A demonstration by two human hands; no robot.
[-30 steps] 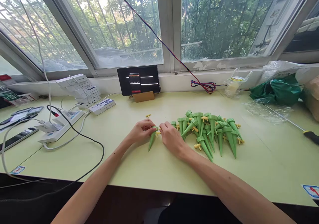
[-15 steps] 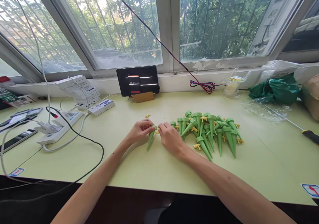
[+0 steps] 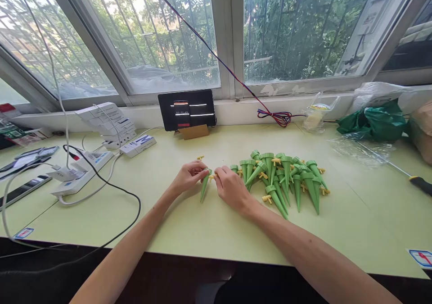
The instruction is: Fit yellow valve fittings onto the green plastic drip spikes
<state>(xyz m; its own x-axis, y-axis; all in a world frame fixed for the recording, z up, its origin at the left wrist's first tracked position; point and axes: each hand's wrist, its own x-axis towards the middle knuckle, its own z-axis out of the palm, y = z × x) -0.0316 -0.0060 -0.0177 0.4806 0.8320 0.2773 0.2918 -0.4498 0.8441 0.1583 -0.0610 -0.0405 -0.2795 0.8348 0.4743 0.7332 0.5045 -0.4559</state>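
My left hand [image 3: 188,176] grips the wide top end of a green cone-shaped spike [image 3: 204,187], whose tip points toward me. My right hand [image 3: 230,188] is closed in a pinch on a small yellow valve piece [image 3: 211,177] at the side of that spike's top. A heap of several green spikes with yellow valve pieces [image 3: 285,181] lies just right of my right hand. One loose yellow piece [image 3: 200,157] rests on the table beyond my left hand.
The pale green table [image 3: 202,223] carries a propped tablet [image 3: 187,108] at the back, white boxes [image 3: 108,121], a power strip [image 3: 83,171] with a black cable [image 3: 131,196] at left, and plastic bags [image 3: 374,121] and a screwdriver [image 3: 416,182] at right.
Both hands have stayed together on the spike; its tip has swung slightly upright and my left fingers have shifted a little on its top.
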